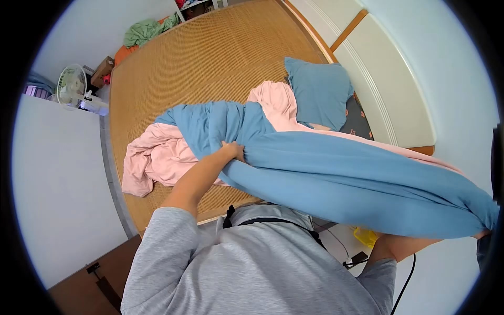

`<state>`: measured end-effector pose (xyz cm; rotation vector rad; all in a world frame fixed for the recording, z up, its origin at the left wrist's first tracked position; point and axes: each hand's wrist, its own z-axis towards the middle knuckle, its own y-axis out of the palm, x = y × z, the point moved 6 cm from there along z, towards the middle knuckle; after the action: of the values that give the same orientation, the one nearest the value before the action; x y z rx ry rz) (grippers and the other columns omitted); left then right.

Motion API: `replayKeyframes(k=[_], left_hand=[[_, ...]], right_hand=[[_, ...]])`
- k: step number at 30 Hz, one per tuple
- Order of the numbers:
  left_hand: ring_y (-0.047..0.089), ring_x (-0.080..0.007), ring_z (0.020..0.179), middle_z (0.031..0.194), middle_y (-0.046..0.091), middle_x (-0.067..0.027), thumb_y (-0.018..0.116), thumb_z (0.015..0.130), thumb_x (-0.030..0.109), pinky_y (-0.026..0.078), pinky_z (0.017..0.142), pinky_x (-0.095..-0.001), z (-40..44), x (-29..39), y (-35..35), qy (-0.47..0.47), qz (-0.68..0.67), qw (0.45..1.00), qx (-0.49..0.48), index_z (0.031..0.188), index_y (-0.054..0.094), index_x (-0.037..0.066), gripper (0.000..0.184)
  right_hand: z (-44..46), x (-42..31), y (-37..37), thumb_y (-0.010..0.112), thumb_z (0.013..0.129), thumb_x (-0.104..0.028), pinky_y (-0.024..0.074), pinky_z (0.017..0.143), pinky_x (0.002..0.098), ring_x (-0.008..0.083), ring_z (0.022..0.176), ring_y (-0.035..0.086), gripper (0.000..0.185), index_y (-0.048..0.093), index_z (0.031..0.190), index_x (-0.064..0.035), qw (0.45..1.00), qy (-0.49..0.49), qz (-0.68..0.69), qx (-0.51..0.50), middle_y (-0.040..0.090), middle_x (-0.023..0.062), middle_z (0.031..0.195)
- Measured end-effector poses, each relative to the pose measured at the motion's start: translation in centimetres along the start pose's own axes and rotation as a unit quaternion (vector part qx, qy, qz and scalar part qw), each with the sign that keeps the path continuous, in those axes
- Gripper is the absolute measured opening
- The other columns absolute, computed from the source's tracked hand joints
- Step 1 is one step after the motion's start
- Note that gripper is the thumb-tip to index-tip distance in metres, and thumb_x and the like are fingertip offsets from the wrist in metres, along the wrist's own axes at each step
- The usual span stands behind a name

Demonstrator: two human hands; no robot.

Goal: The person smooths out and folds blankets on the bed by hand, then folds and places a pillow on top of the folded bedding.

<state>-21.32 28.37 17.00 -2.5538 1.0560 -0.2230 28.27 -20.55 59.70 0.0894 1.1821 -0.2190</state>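
Observation:
A quilt (336, 168), blue on one side and pink on the other, lies bunched on the bed and stretches out to the right edge of view. My left hand (233, 150) is closed on a fold of its blue side near the middle. Far out at the right, my right hand (482, 234) grips the quilt's end, mostly hidden by the cloth and the dark view border. Between the two hands the blue cloth hangs taut in long folds. Pink parts of the quilt spread on the mat to the left of my left hand.
A woven mat (210, 58) covers the bed. A blue pillow (320, 89) rests by the cream headboard (388, 79). A white fan (72, 86), a cardboard box (102, 72) and green cloth (144, 32) are beyond the bed. A yellow bag (365, 236) and cables are below the quilt.

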Motion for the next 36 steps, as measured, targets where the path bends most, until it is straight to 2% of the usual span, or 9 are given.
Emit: replayKeyframes(k=[7, 11, 16, 17, 20, 23, 28, 30, 36], left_hand=[[0.04, -0.0324, 0.12, 0.127, 0.04, -0.0271, 0.068, 0.05, 0.069, 0.027, 0.097, -0.054, -6.2, -4.4, -4.8, -0.248, -0.093, 0.821, 0.506, 0.129, 0.04, 0.005, 0.106], [0.052, -0.034, 0.105, 0.109, 0.054, -0.0281, 0.067, 0.059, 0.059, 0.04, 0.089, -0.0415, 3.0, -8.1, 0.1, -0.081, -0.412, 0.9, 0.119, 0.114, 0.053, -0.001, 0.082], [0.055, -0.0292, 0.087, 0.099, 0.059, -0.0212, 0.037, 0.085, 0.033, 0.044, 0.074, -0.0413, -0.3, -18.3, -12.6, 0.101, -0.709, 0.52, 0.464, 0.101, 0.058, -0.001, 0.043], [0.055, -0.0261, 0.084, 0.094, 0.06, -0.0178, 0.037, 0.085, 0.034, 0.045, 0.073, -0.04, -9.9, -21.2, -17.7, 0.096, -0.387, 0.654, 0.643, 0.098, 0.059, 0.0, 0.042], [0.053, -0.0245, 0.078, 0.088, 0.057, -0.0147, 0.051, 0.078, 0.042, 0.045, 0.073, -0.039, -25.4, -31.8, -24.9, 0.239, -0.623, 0.356, 0.654, 0.103, 0.055, 0.002, 0.047], [0.054, -0.0294, 0.082, 0.093, 0.054, -0.0202, 0.052, 0.08, 0.034, 0.048, 0.072, -0.0407, -43.3, -35.6, -26.2, 0.226, -0.52, 0.295, 0.769, 0.104, 0.049, -0.003, 0.045], [0.056, -0.0376, 0.089, 0.102, 0.049, -0.0295, 0.053, 0.084, 0.022, 0.053, 0.071, -0.0436, -71.3, -33.0, -24.3, -0.163, 0.045, 0.326, 0.93, 0.105, 0.038, -0.013, 0.044], [0.039, -0.0337, 0.115, 0.13, 0.035, -0.0205, 0.036, 0.085, 0.048, 0.037, 0.091, -0.0486, -73.5, -30.3, -21.7, 0.264, -0.341, 0.263, 0.863, 0.131, 0.028, -0.002, 0.068], [0.055, -0.0193, 0.096, 0.107, 0.058, -0.0106, 0.049, 0.087, 0.03, 0.044, 0.085, -0.0359, -62.1, -25.6, -9.1, 0.242, -0.456, 0.17, 0.839, 0.114, 0.051, 0.001, 0.039]], right_hand=[[2.4, -2.7, 2.2, 0.068, 0.077, -0.017, 0.0424, 0.09, 0.0392, 0.0261, 0.105, 0.051, 0.049, 0.046, 0.116, 0.0029, 0.998, -0.013, 0.055, 0.02, 0.051, 0.0143, 0.116], [4.4, -6.8, 4.8, 0.068, 0.077, -0.017, 0.0422, 0.091, 0.0398, 0.0266, 0.105, 0.051, 0.05, 0.046, 0.117, 0.0032, 0.994, -0.029, 0.101, 0.038, 0.051, 0.0147, 0.117], [6.0, -9.8, 10.7, 0.068, 0.078, -0.018, 0.0421, 0.091, 0.0406, 0.0273, 0.106, 0.051, 0.05, 0.045, 0.117, 0.0035, 0.981, -0.004, 0.188, 0.047, 0.05, 0.0151, 0.118], [6.4, -10.0, 12.4, 0.068, 0.078, -0.018, 0.0421, 0.092, 0.0408, 0.0274, 0.106, 0.051, 0.05, 0.045, 0.117, 0.0035, 0.978, 0.004, 0.204, 0.044, 0.05, 0.0152, 0.118], [4.7, -10.0, 17.6, 0.068, 0.078, -0.018, 0.042, 0.092, 0.0412, 0.0278, 0.107, 0.05, 0.05, 0.045, 0.117, 0.0037, 0.962, 0.063, 0.263, 0.037, 0.05, 0.0155, 0.119], [-0.2, -9.5, 22.3, 0.066, 0.079, -0.021, 0.0415, 0.093, 0.044, 0.0294, 0.109, 0.049, 0.052, 0.043, 0.118, 0.0051, 0.949, 0.111, 0.295, 0.004, 0.048, 0.0164, 0.121], [1.6, -7.6, 32.3, 0.059, 0.084, -0.027, 0.0406, 0.094, 0.0463, 0.0314, 0.112, 0.046, 0.057, 0.035, 0.125, 0.0048, 0.912, 0.107, 0.373, -0.134, 0.042, 0.017, 0.127], [-2.4, -10.9, 33.8, 0.052, 0.088, -0.032, 0.0374, 0.097, 0.0462, 0.0317, 0.117, 0.042, 0.057, 0.029, 0.13, 0.0011, 0.901, 0.167, 0.39, -0.094, 0.038, 0.0167, 0.132], [2.6, -9.0, 38.7, 0.034, 0.09, -0.048, 0.0252, 0.104, 0.0468, 0.0314, 0.125, 0.032, 0.062, 0.032, 0.131, -0.0013, 0.891, 0.092, 0.385, -0.22, 0.031, 0.0145, 0.138]])
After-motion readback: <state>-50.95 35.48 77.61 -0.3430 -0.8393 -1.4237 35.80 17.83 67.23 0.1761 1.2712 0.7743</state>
